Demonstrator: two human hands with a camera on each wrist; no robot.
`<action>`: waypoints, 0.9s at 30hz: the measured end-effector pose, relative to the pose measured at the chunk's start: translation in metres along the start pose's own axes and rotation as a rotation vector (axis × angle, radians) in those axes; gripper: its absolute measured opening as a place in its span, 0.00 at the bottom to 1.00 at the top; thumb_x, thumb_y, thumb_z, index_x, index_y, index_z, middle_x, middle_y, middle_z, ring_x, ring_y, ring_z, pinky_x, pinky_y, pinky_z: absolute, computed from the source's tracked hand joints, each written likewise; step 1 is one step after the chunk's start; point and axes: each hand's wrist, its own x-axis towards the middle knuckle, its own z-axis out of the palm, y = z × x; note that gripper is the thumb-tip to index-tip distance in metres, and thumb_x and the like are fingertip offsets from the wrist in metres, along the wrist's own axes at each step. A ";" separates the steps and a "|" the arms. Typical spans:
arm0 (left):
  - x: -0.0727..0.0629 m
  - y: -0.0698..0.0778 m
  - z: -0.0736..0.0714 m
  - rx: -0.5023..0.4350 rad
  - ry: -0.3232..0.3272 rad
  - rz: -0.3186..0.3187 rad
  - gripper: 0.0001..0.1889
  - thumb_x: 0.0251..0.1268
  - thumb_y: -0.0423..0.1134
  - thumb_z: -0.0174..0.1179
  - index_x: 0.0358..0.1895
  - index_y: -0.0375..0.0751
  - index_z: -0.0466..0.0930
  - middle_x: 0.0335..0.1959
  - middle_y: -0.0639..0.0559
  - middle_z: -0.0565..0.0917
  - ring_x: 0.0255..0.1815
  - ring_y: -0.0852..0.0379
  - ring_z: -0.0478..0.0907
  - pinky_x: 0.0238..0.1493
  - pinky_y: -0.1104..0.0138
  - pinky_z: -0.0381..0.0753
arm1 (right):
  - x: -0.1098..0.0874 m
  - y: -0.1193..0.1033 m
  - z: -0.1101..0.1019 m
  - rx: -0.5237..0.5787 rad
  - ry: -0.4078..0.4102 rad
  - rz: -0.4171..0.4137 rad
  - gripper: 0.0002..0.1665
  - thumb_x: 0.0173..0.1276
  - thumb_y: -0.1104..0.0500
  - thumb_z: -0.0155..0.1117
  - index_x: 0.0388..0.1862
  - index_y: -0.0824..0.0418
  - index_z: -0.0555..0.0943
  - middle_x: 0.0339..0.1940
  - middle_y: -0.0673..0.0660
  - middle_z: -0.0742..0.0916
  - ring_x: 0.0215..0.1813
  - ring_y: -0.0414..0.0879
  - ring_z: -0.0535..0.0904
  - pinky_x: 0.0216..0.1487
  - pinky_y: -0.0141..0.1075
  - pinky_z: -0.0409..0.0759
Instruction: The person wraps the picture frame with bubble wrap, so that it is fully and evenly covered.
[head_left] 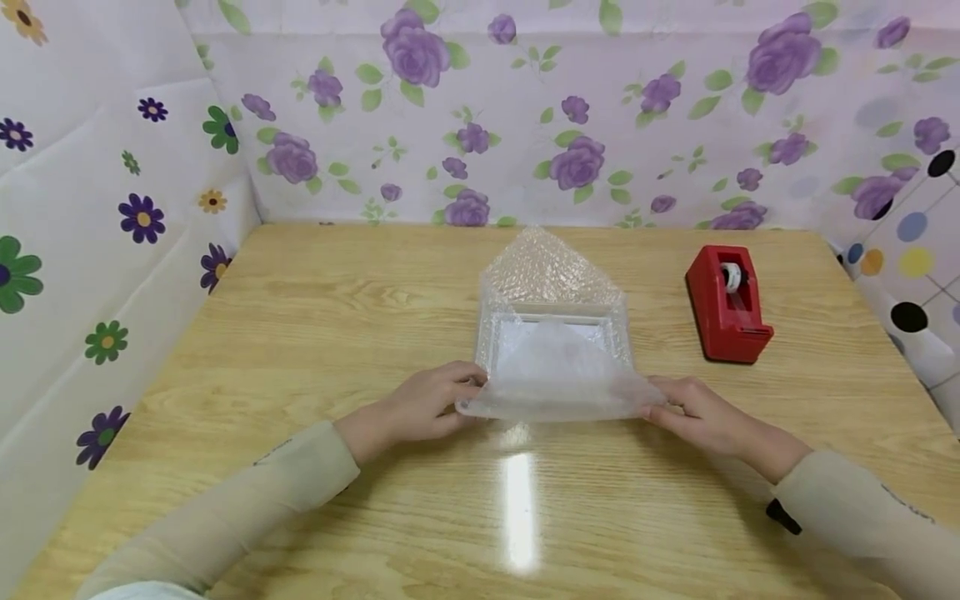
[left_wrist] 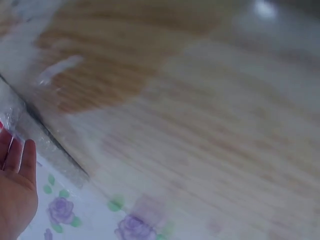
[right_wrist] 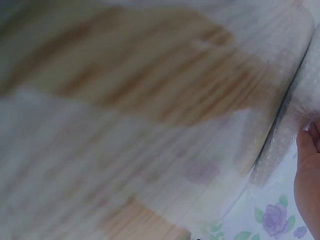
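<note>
A sheet of bubble wrap (head_left: 555, 267) lies on the table with its far flap spread into a point. On it sits a flat rectangular thing with a pale border, like a picture frame (head_left: 566, 320), partly covered by the near flap. My left hand (head_left: 429, 404) pinches the left end of this folded near edge, thumb below and fingers above. At its right end my right hand (head_left: 699, 417) pinches the wrap between thumb and fingers. Both wrist views show the fingers of the left hand (left_wrist: 17, 185) and right hand (right_wrist: 309, 170) at the wrap's edge.
A red tape dispenser (head_left: 727, 308) with a white roll stands to the right of the wrap. The wooden table (head_left: 337, 308) meets flowered cloth (head_left: 465, 108) at the back and sides. Something small and black (head_left: 783, 517) shows beside the right sleeve.
</note>
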 end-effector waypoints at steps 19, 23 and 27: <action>0.003 0.006 -0.001 -0.080 0.061 -0.004 0.08 0.66 0.41 0.57 0.36 0.44 0.84 0.35 0.54 0.86 0.37 0.59 0.83 0.40 0.66 0.83 | -0.010 -0.010 0.003 -0.152 -0.034 -0.068 0.19 0.60 0.54 0.70 0.50 0.55 0.82 0.48 0.48 0.87 0.48 0.36 0.82 0.48 0.35 0.83; 0.003 0.008 -0.002 -0.104 0.052 -0.023 0.08 0.66 0.41 0.57 0.29 0.45 0.81 0.29 0.56 0.83 0.31 0.62 0.80 0.34 0.69 0.81 | -0.011 -0.015 0.003 -0.126 -0.066 -0.033 0.19 0.59 0.51 0.70 0.48 0.54 0.82 0.45 0.49 0.87 0.45 0.36 0.82 0.45 0.36 0.84; 0.003 0.011 -0.003 -0.146 0.051 -0.035 0.07 0.66 0.40 0.57 0.32 0.44 0.82 0.26 0.57 0.82 0.28 0.64 0.77 0.33 0.71 0.79 | -0.010 -0.016 0.004 -0.109 -0.051 -0.034 0.15 0.61 0.54 0.69 0.46 0.58 0.83 0.39 0.48 0.88 0.38 0.30 0.79 0.38 0.32 0.84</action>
